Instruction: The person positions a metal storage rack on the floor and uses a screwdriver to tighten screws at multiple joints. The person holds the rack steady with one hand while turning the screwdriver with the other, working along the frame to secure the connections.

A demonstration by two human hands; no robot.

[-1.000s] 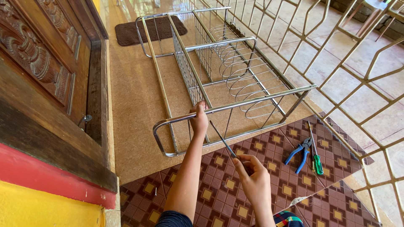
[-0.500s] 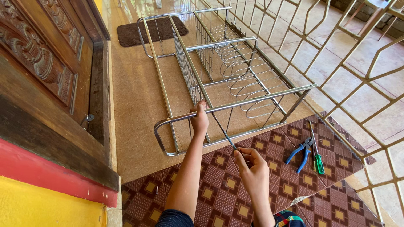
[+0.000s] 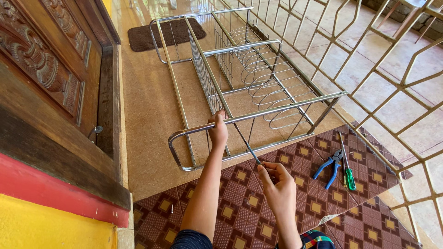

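Right, the steel dish rack (image 3: 240,78) lies tipped over on the tan tiled floor (image 3: 152,115), its near tubular frame rail running from a rounded corner at the left across to the right. Left hand (image 3: 218,131) is up on that rail, fingers wrapped tight around the tube near the spot where the wire mesh panel (image 3: 205,80) meets it. Right hand (image 3: 277,184) sits lower, closed on the handle end of a screwdriver (image 3: 247,145), whose slim shaft angles up and left to the rail just beside the left hand. Curved plate-holder wires (image 3: 272,92) fan out inside the rack beyond.

Down on the patterned maroon mat (image 3: 240,203), off to the right of the hands, blue-handled pliers (image 3: 330,166) lie just beside a green-handled screwdriver (image 3: 347,170). Carved wooden door (image 3: 50,78) fills the left, a dark doormat (image 3: 168,33) lies at the far end, and a metal grille (image 3: 392,69) lines the right side.
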